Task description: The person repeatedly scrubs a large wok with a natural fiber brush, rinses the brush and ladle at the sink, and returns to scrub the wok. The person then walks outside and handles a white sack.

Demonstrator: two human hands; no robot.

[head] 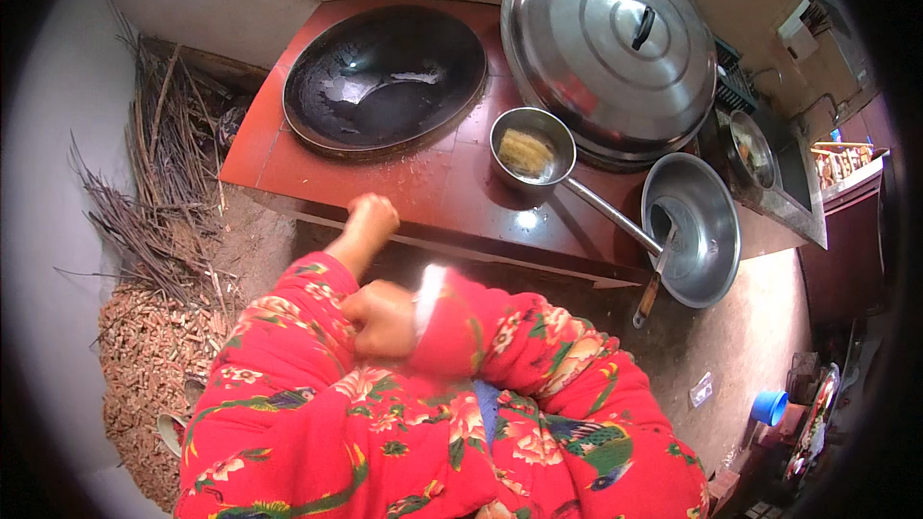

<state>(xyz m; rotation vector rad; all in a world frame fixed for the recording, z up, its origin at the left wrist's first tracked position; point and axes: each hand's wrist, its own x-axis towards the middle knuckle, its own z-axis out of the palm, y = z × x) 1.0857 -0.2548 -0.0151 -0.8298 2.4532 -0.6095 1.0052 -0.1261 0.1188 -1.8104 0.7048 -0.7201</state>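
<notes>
My left hand (pixel 373 215), closed and holding nothing visible, is at the front edge of the red tiled stove top (pixel 433 187). My right hand (pixel 386 321), blurred, grips the red floral left sleeve (pixel 317 288) near the forearm. Beyond the left hand sits a large black wok (pixel 389 79), wet inside. Right of it a long-handled metal ladle pot (pixel 532 176) holds a yellowish scrubber (pixel 525 151). Its handle reaches to a grey metal basin (pixel 710 231), where a wooden-handled spatula (pixel 649 295) leans over the rim.
A big domed steel lid (pixel 613 50) covers the back right of the stove. Beyond are a sink (pixel 793 166) and a metal bowl (pixel 751 148). Dry twigs (pixel 166 158) and a heap of corncobs (pixel 151 360) lie at left; a blue bucket (pixel 769 407) stands low right.
</notes>
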